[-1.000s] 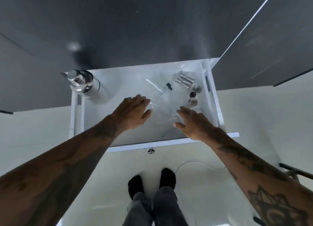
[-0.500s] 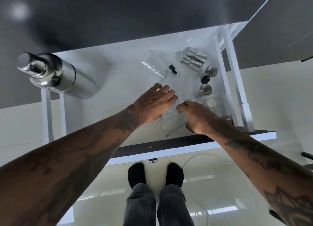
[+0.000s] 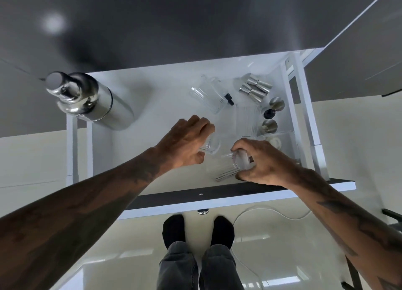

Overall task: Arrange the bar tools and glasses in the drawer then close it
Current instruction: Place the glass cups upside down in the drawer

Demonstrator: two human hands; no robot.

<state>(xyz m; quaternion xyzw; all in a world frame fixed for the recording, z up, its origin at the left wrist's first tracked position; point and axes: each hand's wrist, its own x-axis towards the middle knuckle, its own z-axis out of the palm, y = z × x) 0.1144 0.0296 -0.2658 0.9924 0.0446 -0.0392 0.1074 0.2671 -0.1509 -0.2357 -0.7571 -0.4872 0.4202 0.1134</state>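
Note:
The white drawer [image 3: 152, 115] stands pulled open below me. My left hand [image 3: 187, 141] curls around a small clear glass [image 3: 212, 147] near the drawer's middle. My right hand [image 3: 258, 161] grips another clear ribbed glass [image 3: 239, 159] by its rim, close to the front edge. A steel cocktail shaker [image 3: 87, 100] stands at the back left corner. Clear dropper bottles [image 3: 208, 96], steel jiggers [image 3: 255, 88], a ribbed glass [image 3: 248, 120] and round stoppers [image 3: 269, 125] lie at the back right.
The dark drawer front [image 3: 206, 195] with its knob [image 3: 202, 211] is nearest me. A clear tray [image 3: 287, 141] sits against the right drawer wall. My feet in black socks [image 3: 198, 228] stand on a glossy floor, with a white cable [image 3: 272, 211] beside them.
Both hands moved from hovering flat over the drawer to closing on glasses. The left hand curled around a small glass; the right hand gripped a ribbed glass near the front.

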